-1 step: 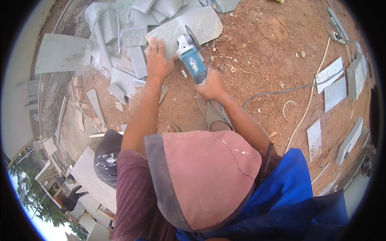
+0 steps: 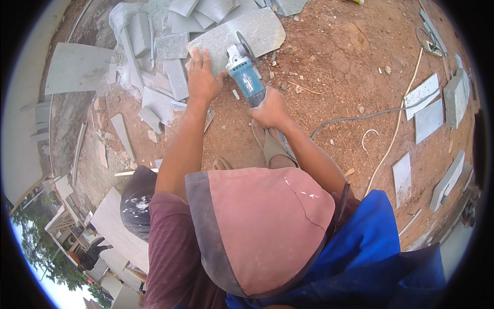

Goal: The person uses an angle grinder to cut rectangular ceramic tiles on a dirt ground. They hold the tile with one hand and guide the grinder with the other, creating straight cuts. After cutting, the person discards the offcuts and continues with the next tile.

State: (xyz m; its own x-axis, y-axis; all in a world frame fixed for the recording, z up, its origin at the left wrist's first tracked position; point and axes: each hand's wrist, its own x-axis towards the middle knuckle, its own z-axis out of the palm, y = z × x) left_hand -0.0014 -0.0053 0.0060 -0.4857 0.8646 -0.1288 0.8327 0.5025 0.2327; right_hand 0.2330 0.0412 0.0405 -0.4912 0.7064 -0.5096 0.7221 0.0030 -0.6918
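A pale grey stone slab [image 2: 265, 32] with a rough right edge lies on the ground ahead. My left hand [image 2: 205, 85] rests on its near left edge, fingers stretched out and apart. In my right hand [image 2: 272, 109] is the rear of a blue angle grinder [image 2: 244, 77], gripped with the fingers wrapped round it. The grinder's dark disc [image 2: 246, 46] stands on edge at the slab, its lower rim hard to make out, so I cannot tell whether it touches. Whether the disc is spinning does not show.
Cut stone pieces [image 2: 175, 78] are heaped beyond and left of the slab. A grey cable [image 2: 355, 118] runs rightward across red dirt, crossing a pale cord [image 2: 399, 125]. More slabs [image 2: 428, 121] lie at the right. My sandalled foot [image 2: 272, 147] is just below the grinder.
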